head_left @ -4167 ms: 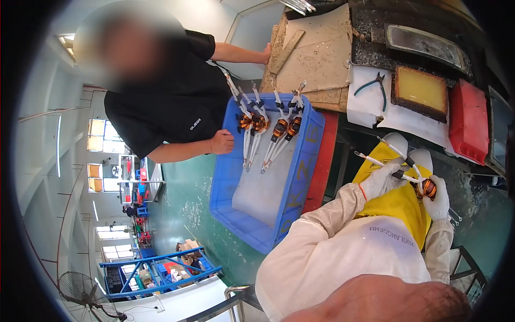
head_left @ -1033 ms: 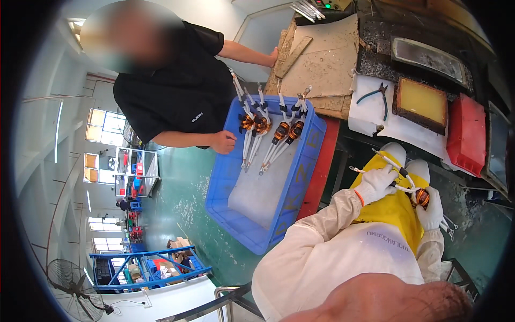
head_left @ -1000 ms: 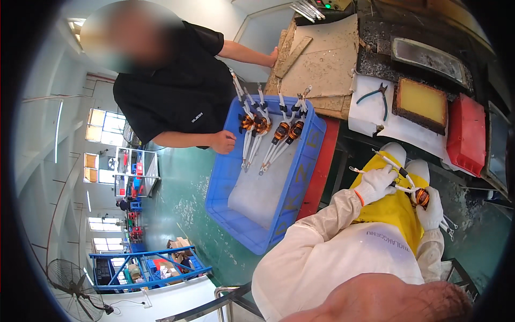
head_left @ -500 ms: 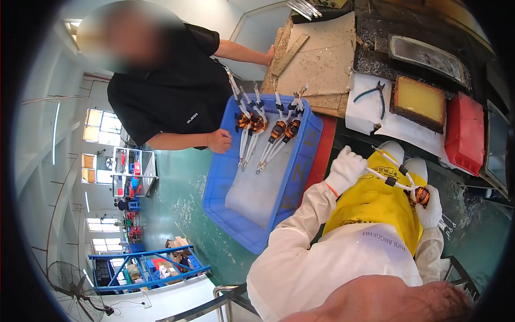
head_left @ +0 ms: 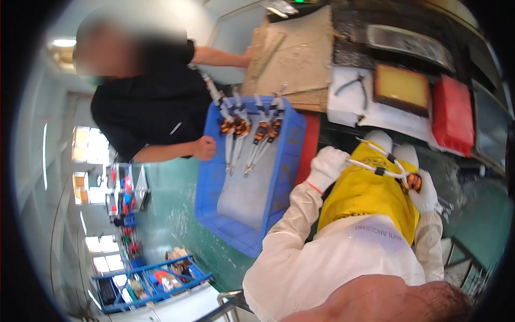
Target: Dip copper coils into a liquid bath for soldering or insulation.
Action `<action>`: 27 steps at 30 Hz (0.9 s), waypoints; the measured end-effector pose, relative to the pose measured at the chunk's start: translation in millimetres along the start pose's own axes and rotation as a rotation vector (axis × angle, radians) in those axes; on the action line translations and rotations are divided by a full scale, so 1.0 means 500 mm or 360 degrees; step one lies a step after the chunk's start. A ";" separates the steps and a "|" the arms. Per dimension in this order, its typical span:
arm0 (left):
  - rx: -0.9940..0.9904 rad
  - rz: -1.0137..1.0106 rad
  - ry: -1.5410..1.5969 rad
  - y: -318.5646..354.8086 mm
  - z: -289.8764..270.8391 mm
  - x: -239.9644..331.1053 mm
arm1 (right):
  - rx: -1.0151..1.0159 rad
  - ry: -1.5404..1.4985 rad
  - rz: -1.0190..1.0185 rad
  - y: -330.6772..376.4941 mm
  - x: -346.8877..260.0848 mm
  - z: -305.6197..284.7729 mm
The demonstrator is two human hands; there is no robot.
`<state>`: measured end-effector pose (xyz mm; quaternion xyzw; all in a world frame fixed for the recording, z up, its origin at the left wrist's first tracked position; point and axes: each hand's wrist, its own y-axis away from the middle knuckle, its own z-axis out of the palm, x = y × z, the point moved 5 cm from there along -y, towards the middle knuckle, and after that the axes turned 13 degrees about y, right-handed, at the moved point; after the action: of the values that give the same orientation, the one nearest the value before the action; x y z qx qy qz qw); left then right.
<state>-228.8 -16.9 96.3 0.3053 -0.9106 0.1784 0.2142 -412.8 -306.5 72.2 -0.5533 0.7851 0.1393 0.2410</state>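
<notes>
My right hand (head_left: 425, 194), in a white glove, is closed around a copper-wound coil (head_left: 413, 182) over my lap. White-sleeved leads with black bands run out from the coil, and metal lead ends stick out past the hand. In my gloved left hand (head_left: 328, 165) the far end of one white-sleeved lead (head_left: 366, 166) is gripped. A second lead (head_left: 376, 147) points up beside it, its tip free. Beneath the leads lies a yellow apron (head_left: 359, 196). Fingertips on both hands are partly hidden.
A blue crate (head_left: 228, 236) at my left holds several similar coils (head_left: 261, 131). Beyond it stands a person in black (head_left: 155, 104), one fist at its rim. Ahead, the bench carries pliers (head_left: 354, 86), a yellow block in a frame (head_left: 402, 88) and a red container (head_left: 453, 115).
The whole view has shifted, so the crate, bench and my hands sit farther left in the picture. Both hands keep their hold on the coil and lead.
</notes>
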 end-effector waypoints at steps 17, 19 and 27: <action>0.0113 -0.0146 0.0719 -0.073 0.040 0.027 | 0.0323 0.0381 -0.0088 -0.273 0.057 -0.355; 0.0117 -0.0004 0.0669 -0.116 0.046 0.080 | 0.0250 0.0427 -0.0003 -0.315 0.080 -0.352; 0.0331 0.0716 0.0645 -0.339 0.037 0.243 | 0.0049 0.0596 -0.0125 -0.430 0.087 -0.316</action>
<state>-214.6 -211.1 174.1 0.0749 -0.8710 0.3704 0.3140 -259.0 -493.1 192.8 -0.5961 0.7960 0.0124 0.1045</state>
